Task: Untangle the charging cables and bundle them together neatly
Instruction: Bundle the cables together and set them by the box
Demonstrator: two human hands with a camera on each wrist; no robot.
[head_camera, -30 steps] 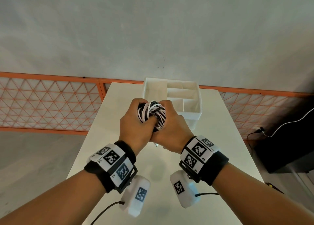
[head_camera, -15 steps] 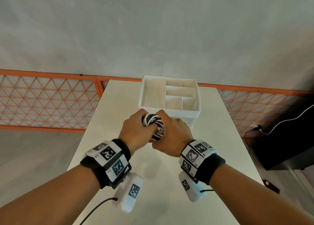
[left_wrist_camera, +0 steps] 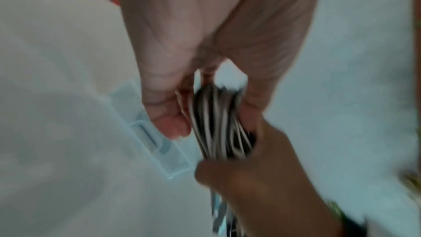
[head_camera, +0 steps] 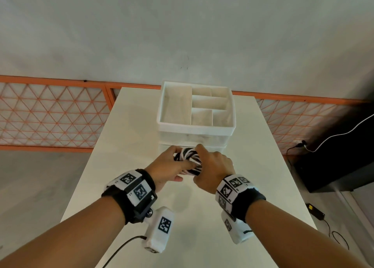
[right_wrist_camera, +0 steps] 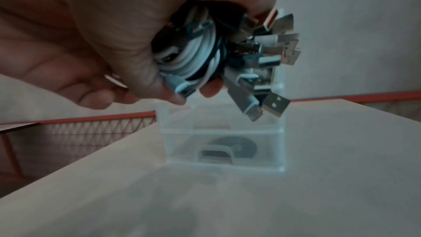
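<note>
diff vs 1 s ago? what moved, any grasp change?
Both hands, left hand and right hand, lowered the cable bundle toward the table, in front of the organizer box. Both still grip the bundle; the box has not moved.

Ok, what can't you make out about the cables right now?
- Whether a tie holds the cable bundle: head view, left hand and right hand cover it.
- Cable count: left wrist view, motion blur.
- What the dark disc is in the organizer box drawer: right wrist view, frosted plastic.
</note>
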